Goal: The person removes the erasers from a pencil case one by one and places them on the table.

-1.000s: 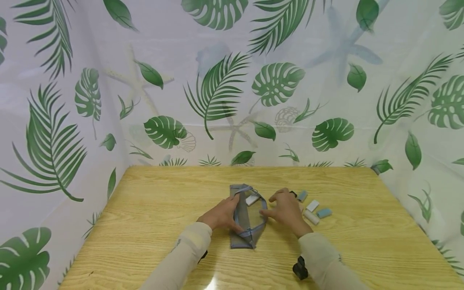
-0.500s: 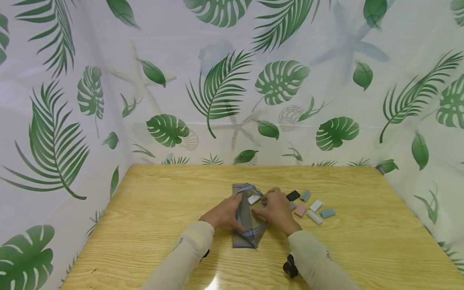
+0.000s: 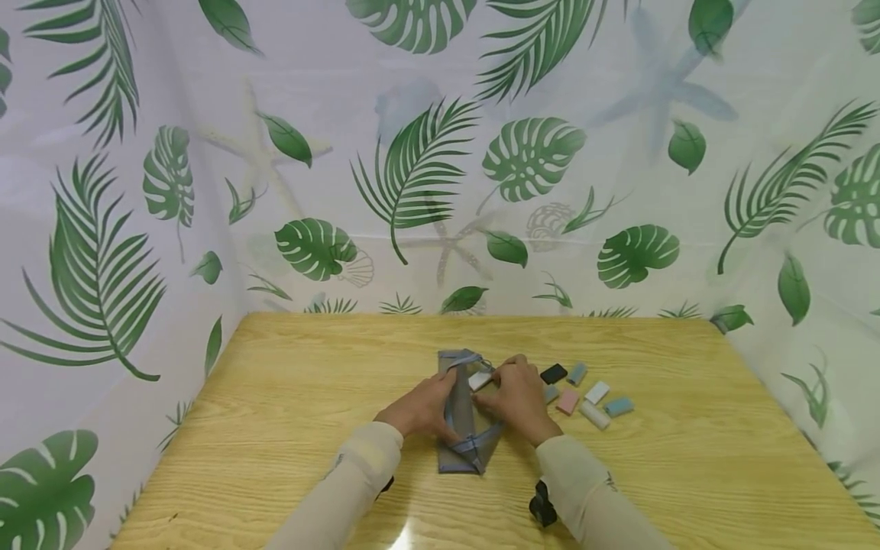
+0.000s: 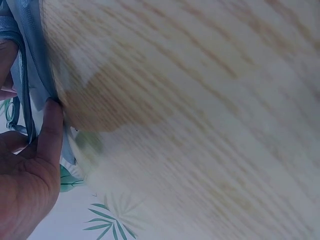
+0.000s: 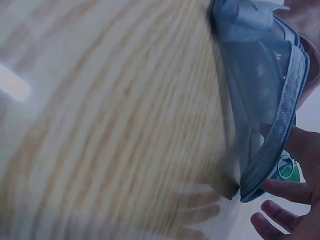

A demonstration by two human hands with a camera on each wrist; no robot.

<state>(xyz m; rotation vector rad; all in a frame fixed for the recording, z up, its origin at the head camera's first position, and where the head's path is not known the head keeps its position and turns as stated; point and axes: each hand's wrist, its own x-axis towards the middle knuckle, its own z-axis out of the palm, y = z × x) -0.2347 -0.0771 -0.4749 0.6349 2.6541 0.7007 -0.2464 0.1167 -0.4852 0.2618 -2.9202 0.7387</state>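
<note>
A blue-grey see-through zipper pouch (image 3: 454, 456) lies on the table with its mouth spread. My left hand (image 3: 422, 407) grips its left side, thumb toward me and fingers at the far end. At the opposite edge, my right hand (image 3: 519, 397) pinches the zipper rim; in the right wrist view its thumb (image 5: 295, 140) reaches inside the pouch (image 5: 255, 75) while a finger stays outside. A small white block (image 3: 479, 380) shows in the mouth. The left wrist view catches only a strip of pouch (image 4: 37, 65) beside the left hand (image 4: 30, 180).
Right of the pouch lie several small blocks: a black one (image 3: 553, 373), a pink one (image 3: 567, 402), a white one (image 3: 596, 393), a cream one (image 3: 594, 415) and blue ones, including a blue block (image 3: 619, 406). The wooden table (image 3: 309, 367) meets a leaf-printed curtain (image 3: 426, 260) behind.
My right hand has shifted left over the pouch mouth, uncovering the black and pink blocks. The left hand keeps its hold.
</note>
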